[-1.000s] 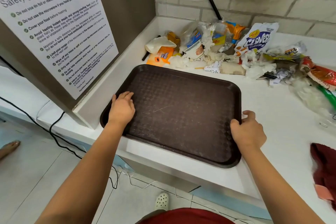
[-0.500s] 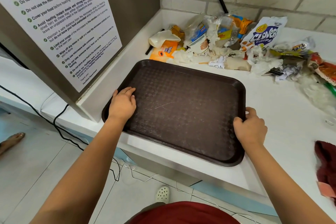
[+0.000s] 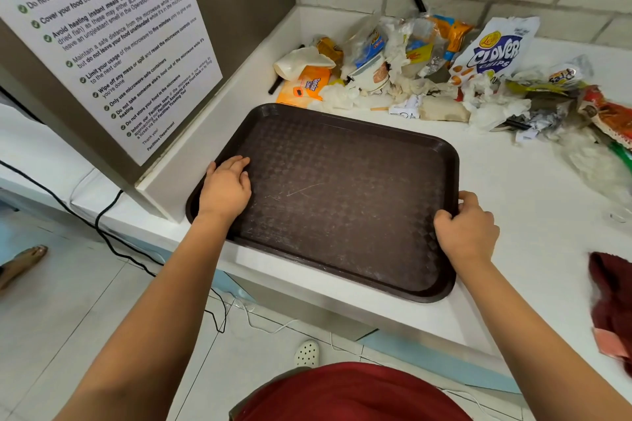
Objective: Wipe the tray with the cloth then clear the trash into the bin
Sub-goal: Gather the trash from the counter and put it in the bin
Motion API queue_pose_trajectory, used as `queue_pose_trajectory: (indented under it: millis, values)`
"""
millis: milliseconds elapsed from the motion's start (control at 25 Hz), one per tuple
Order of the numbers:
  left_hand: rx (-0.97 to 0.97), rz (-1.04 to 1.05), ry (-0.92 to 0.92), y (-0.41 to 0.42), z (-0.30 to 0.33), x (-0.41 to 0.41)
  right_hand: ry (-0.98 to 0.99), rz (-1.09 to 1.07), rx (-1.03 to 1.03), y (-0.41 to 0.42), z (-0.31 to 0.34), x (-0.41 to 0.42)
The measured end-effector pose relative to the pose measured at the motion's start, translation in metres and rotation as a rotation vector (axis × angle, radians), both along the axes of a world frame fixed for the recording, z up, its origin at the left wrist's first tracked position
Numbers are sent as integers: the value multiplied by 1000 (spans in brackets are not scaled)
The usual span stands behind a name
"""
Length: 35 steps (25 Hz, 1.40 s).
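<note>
Steadying the brown tray (image 3: 342, 202) for wiping, the left hand (image 3: 224, 188) lies flat on it, holding nothing. The right hand (image 3: 466, 232) grips its rim; the maroon cloth (image 3: 612, 304) waits untouched nearby.

Tray (image 3: 342, 202): dark brown, rectangular w/ rounded corners, textured, faint scuffs, empty, flat on tabletop, near corner just over the edge. Trash (image 3: 427, 72): heap of wrappers, chip bags, crumpled tissues, just behind tray & trailing to its right. Cloth (image 3: 612, 304): dark red, bunched, well right of tray.
</note>
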<state>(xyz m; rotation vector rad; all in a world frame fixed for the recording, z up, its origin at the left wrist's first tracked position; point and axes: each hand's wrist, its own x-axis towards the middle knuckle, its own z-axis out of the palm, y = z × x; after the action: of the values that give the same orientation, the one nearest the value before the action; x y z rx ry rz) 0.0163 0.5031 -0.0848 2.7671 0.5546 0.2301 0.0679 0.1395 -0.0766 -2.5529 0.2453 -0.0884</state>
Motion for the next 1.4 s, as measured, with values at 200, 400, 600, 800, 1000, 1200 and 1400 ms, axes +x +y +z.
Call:
queue_pose_trajectory:
  millis: [200, 400, 600, 800, 1000, 1200, 1400]
  values:
    - [-2, -6, 14, 2, -1, -2, -10, -6, 11, 0, -2, -2]
    - [-13, -10, 17, -1, 0, 6, 5, -15, 15, -1, 0, 5]
    - [-13, -10, 22, -2, 1, 6, -1, -10, 13, -1, 0, 5]
    - [-5, -2, 13, -2, 2, 5, -5, -9, 28, -1, -1, 4]
    - [27, 16, 26, -3, 1, 5, -12, 3, 10, -1, 1, 3]
    - [50, 85, 100, -11, 9, 22, -28, 27, -48, -2, -1, 4]
    - [-114, -27, 38, -40, 19, 43, 24, 12, -102, 1, 3, 3]
